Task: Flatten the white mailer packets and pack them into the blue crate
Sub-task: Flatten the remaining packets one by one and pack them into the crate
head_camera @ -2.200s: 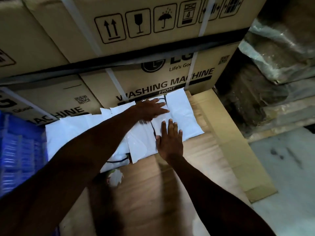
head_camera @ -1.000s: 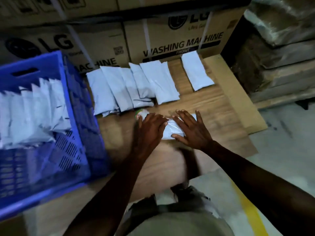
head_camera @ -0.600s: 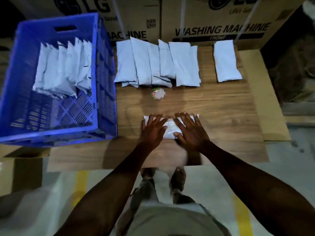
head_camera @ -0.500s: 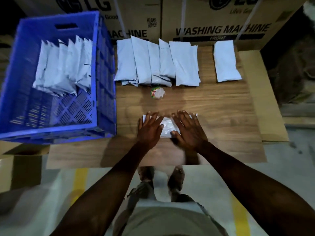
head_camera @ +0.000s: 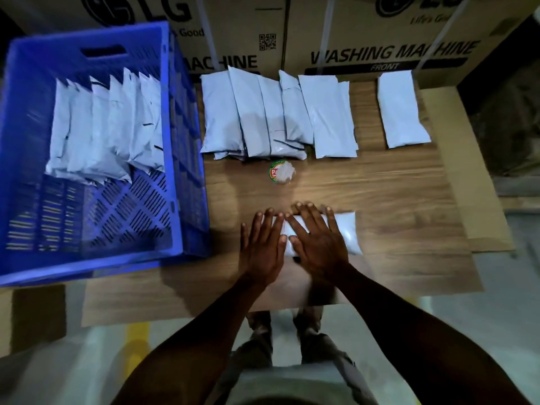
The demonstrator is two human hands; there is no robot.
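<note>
A white mailer packet (head_camera: 346,233) lies crosswise near the front edge of the wooden table (head_camera: 394,194). My left hand (head_camera: 263,244) and my right hand (head_camera: 317,241) press flat on it, fingers straight and spread, covering most of its left part. Several more white packets (head_camera: 277,115) lie side by side at the table's back, with a single packet (head_camera: 401,108) apart at the right. The blue crate (head_camera: 172,141) stands at the left with several packets (head_camera: 105,127) leaning in its far half.
A small round clear container with a red and green label (head_camera: 281,172) sits mid-table between the packet row and my hands. Large cardboard washing-machine boxes (head_camera: 365,33) wall off the back. A cardboard sheet (head_camera: 461,171) lies under the table's right side.
The view has settled over the table. Both hands have slid a little to the right along the packet while pressing it flat, leaving its right end uncovered.
</note>
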